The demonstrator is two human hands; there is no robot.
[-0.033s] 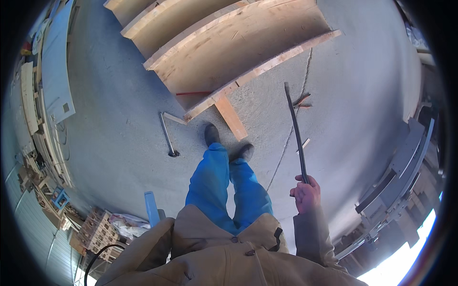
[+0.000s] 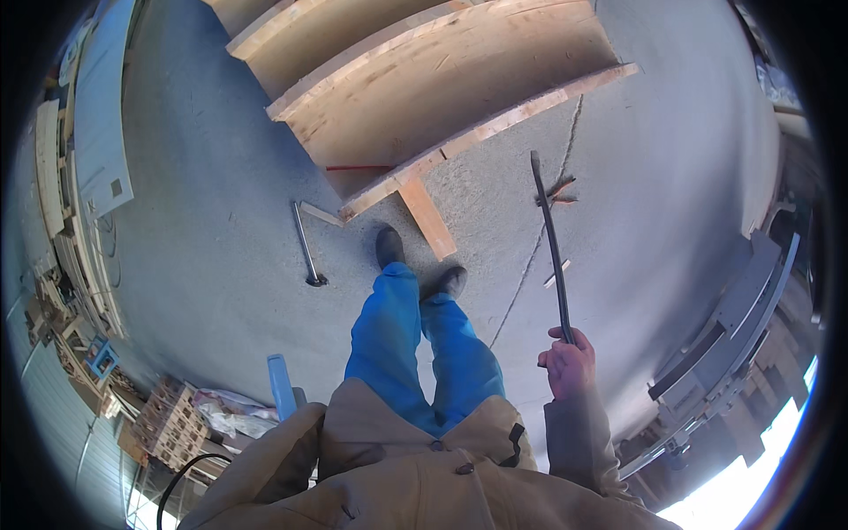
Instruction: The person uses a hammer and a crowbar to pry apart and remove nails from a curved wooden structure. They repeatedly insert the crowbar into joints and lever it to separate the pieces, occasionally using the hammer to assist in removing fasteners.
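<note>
"Slightly rightward now, the dark bar overlaps the splinters in view."
"Gripped?"
"Right hand, fingers clamped round it, above the floor, nearside of the wooden frame's near edge. Left hand, can't tell."

the near end of the dark bar is hidden in the right hand; the left hand is out of sight. the far edge cuts off the wooden frame; reddish scraps at right are too small to identify.
</note>
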